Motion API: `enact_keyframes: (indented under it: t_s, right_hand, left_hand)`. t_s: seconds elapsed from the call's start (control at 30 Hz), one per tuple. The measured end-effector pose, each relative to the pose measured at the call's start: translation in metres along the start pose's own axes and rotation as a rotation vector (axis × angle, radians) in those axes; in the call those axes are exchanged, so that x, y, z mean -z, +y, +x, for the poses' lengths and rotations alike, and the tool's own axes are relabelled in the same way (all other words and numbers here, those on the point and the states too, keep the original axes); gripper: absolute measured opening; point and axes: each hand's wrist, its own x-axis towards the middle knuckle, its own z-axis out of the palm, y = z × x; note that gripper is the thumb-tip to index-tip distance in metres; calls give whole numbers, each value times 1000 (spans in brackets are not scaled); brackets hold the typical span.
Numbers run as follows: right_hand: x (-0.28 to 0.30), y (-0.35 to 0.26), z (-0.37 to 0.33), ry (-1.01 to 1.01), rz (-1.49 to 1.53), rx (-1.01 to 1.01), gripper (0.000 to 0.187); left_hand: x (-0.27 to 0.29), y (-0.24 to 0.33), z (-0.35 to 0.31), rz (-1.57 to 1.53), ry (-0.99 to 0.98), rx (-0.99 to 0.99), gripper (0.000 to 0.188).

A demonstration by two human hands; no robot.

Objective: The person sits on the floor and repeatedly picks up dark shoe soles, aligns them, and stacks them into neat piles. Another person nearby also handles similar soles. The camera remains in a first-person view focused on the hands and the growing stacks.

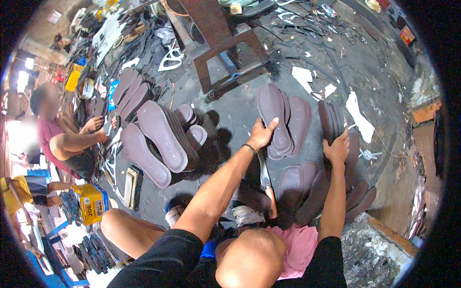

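Note:
My left hand (262,134) is closed on the edge of a brown shoe sole (272,111), its thumb lying on top. More brown soles (300,122) lie under and beside that one. Off to the right, my right hand (338,149) is wrapped round a small stack of soles (330,119) tilted on edge. Between my arms lies a knife (264,175) with a wooden handle. Nearer my body, several loose soles (291,182) are spread in shadow. A tall pile of soles (163,134) stands left of my left arm.
A dark wooden stool (230,45) stands ahead. White offcuts (359,117) and dark scraps litter the floor. At left another person (60,129) sits by more soles (132,93). A yellow bag (90,204) stands at the lower left. A rough concrete block (370,252) is at the lower right.

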Motion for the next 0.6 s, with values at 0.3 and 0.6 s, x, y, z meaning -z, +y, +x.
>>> enact_keyframes:
  t_s: [0.3,0.6]
  right_hand:
    - [-51,-51,4,-456,1171,-153,80]
    - [-24,-130,-29,-772,1238,-140,96]
  left_hand:
    - [5,2,-2,-102,-68,128,95]
    - [42,-29,16,-83,-172,8,111]
